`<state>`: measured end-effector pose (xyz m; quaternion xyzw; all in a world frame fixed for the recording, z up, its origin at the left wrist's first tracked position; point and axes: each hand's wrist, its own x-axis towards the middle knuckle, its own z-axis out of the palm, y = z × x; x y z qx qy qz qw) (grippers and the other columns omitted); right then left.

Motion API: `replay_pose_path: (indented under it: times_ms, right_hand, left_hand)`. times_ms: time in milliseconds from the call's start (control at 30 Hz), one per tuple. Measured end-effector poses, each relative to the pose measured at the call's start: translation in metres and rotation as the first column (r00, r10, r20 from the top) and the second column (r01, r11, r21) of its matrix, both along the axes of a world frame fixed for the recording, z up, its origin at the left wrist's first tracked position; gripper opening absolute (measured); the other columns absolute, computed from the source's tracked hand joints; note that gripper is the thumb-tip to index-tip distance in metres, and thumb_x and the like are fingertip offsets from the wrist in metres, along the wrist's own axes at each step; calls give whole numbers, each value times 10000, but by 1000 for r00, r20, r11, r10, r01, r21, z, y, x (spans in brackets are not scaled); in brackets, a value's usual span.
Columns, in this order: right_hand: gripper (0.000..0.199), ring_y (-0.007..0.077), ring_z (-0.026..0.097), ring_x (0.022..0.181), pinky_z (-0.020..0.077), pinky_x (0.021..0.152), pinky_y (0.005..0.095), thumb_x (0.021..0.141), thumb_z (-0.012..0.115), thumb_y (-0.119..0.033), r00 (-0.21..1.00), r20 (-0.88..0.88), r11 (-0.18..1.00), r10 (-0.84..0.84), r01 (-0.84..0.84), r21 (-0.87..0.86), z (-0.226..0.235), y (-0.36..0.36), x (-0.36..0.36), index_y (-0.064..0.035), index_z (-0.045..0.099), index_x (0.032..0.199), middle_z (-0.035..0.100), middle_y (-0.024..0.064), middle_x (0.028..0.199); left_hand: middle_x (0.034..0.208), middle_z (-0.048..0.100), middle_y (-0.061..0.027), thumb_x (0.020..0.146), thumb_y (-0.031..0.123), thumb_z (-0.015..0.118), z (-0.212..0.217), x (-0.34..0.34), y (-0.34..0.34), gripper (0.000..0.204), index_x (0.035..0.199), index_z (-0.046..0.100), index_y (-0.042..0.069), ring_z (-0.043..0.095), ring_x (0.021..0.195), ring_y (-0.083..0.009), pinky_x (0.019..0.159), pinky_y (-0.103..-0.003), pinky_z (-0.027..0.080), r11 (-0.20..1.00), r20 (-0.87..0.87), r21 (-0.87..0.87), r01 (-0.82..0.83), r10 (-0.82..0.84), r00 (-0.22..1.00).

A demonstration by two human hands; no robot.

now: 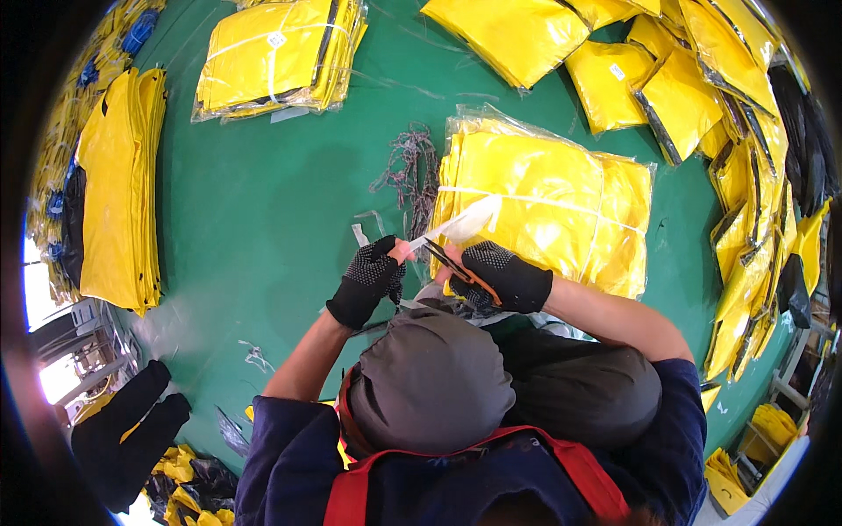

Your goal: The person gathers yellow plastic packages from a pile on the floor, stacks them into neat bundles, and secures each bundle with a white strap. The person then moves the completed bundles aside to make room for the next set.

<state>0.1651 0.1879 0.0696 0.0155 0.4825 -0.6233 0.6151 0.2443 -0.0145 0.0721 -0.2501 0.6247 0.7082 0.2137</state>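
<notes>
My left hand (pixel 370 276), in a black dotted glove with bare fingertips, pinches the end of a white plastic strip (pixel 465 223). The strip runs up and to the right, onto a stack of folded yellow sheets (pixel 548 171) in clear wrap. White string crosses that stack both ways. In my right hand (pixel 507 275), gloved alike, is a pair of scissors (pixel 474 277) with orange-brown handles. Their dark blades point up and left, up against the strip by my left fingertips. Whether the blades are parted cannot be made out.
A tangle of dark string (pixel 416 167) lies left of the stack on the green floor (pixel 289 193). Another tied yellow bundle (pixel 263 57) is at the far left. Tall folded yellow pieces (pixel 123 193) stand at the left; loose yellow packets (pixel 614 83) pile up at the right.
</notes>
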Motion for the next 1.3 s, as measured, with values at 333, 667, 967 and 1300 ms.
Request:
replay_pose_path:
  times_ms: [333,667,967,1300]
  right_hand:
    - [314,61,451,637,355,543,195,881,545,-378,1000,-5,999,4,-4,-52,-4,-14,5,-68,592,899,557,3,723]
    - [209,164,583,682,468,703,271,880,545,-197,473,-838,938,-272,324,-122,4,137,-77,4,597,910,634,70,820]
    - [541,194,544,1013,455,853,321,899,457,-459,583,-371,643,-723,764,-53,-144,281,-89,-30,491,1227,553,83,1183]
    - [407,100,559,885,470,718,259,895,489,-428,751,-566,916,-340,128,-381,25,-17,-140,-64,563,1062,600,44,976]
  left_hand:
    - [565,429,20,913,320,479,4,11,3,294,851,561,45,403,492,-66,451,-227,327,991,-11,-71,112,-113,994]
    - [1081,589,-139,845,281,599,-54,9,-46,378,1136,550,44,558,1009,-251,899,-335,413,650,-4,-663,372,-499,866]
    - [1101,544,-90,791,353,674,-111,-100,35,588,1200,426,11,515,1029,-195,871,-310,415,987,-464,-108,-119,56,884]
    - [878,523,-42,843,276,593,-63,-40,-243,319,1072,532,62,509,817,-177,735,-312,443,856,-259,24,-516,504,824]
